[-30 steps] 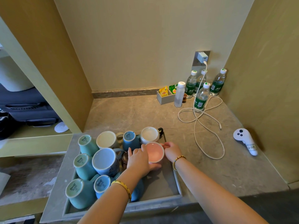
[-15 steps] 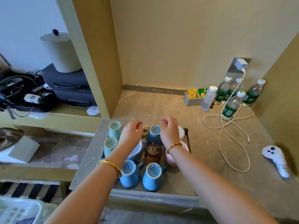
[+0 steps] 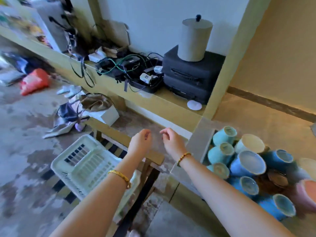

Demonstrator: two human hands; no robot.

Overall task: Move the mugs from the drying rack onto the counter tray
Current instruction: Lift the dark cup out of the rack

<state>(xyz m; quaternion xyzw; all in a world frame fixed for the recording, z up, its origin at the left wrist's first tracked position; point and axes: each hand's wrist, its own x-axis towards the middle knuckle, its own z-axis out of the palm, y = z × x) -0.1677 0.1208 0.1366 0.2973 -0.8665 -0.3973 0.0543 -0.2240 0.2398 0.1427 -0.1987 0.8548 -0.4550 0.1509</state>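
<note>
Both hands swinging left off the mugs (image 3: 248, 166) on the tray (image 3: 198, 139) toward the white drying rack (image 3: 85, 166), I'm seeing left hand (image 3: 140, 142) and right hand (image 3: 172, 142) loosely curled, gripping nothing; mugs judging rigid, glazed-slick, breakable, best grabbed by handle or body

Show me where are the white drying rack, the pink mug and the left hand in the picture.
white drying rack (image 3: 85, 164): head view, on its slatted bottom.
pink mug (image 3: 306, 194): head view, on its side wall.
left hand (image 3: 140, 141): head view, on the back of the hand.
</note>
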